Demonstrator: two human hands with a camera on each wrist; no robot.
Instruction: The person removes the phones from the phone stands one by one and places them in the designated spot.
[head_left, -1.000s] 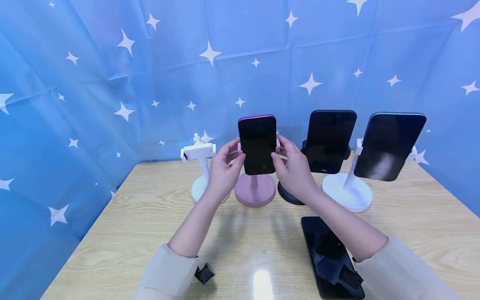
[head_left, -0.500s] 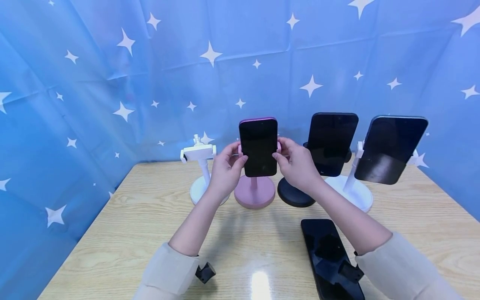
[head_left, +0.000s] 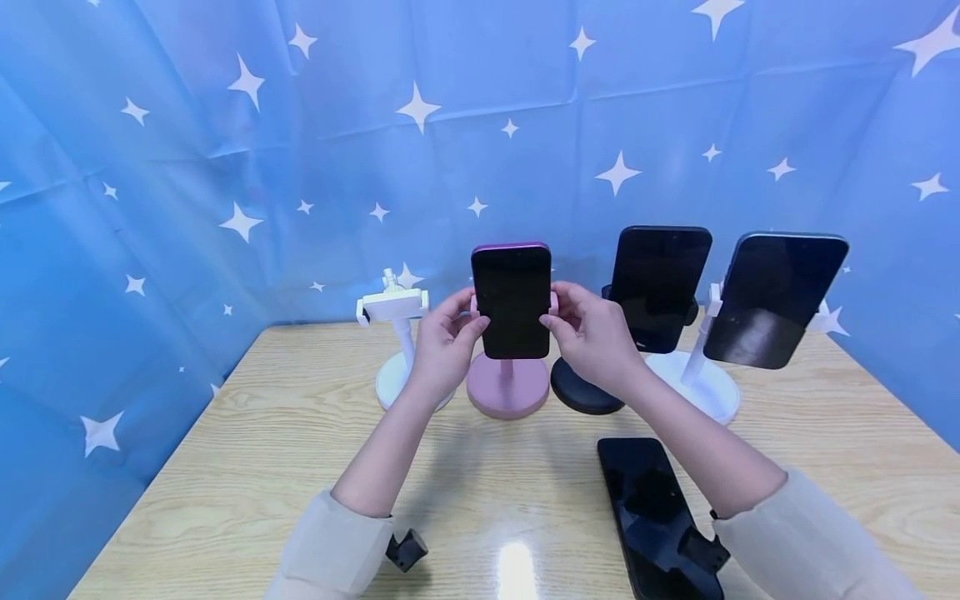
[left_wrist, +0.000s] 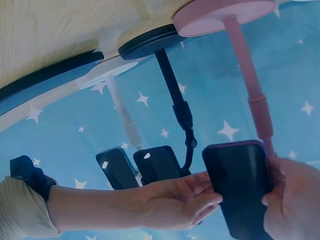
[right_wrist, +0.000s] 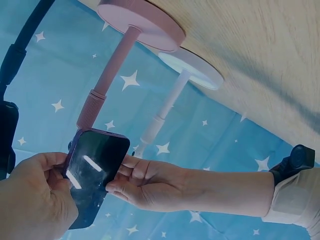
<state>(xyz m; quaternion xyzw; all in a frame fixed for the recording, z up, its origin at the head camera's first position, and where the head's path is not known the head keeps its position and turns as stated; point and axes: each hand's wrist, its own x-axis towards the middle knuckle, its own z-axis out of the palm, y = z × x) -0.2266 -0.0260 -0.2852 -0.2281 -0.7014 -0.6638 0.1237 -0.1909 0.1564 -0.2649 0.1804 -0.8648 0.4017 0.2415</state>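
Note:
A smartphone with a pink-purple rim [head_left: 512, 302] stands upright at a pink phone stand [head_left: 508, 387], its dark screen facing me. Thumb in front and fingers behind, my left hand [head_left: 444, 346] grips the left side of the phone and the pink clamp arm there. On the opposite side my right hand [head_left: 597, 335] holds phone and clamp arm the same way. Both wrist views show the phone [left_wrist: 239, 187] between the two hands, with the ribbed pink pole [right_wrist: 105, 80] behind it. The back of the clamp is hidden.
Left of the pink stand is a white phone stand [head_left: 393, 307] with no phone. To the right, a black phone [head_left: 662, 287] sits on a black stand [head_left: 585, 390] and another phone [head_left: 777, 300] on a white stand [head_left: 701, 387]. A black phone [head_left: 652, 508] lies flat under my right forearm.
The held phone sits slightly lower in the head view, with both hands still on its sides. The whole view has shifted slightly; the other stands and phones keep their places.

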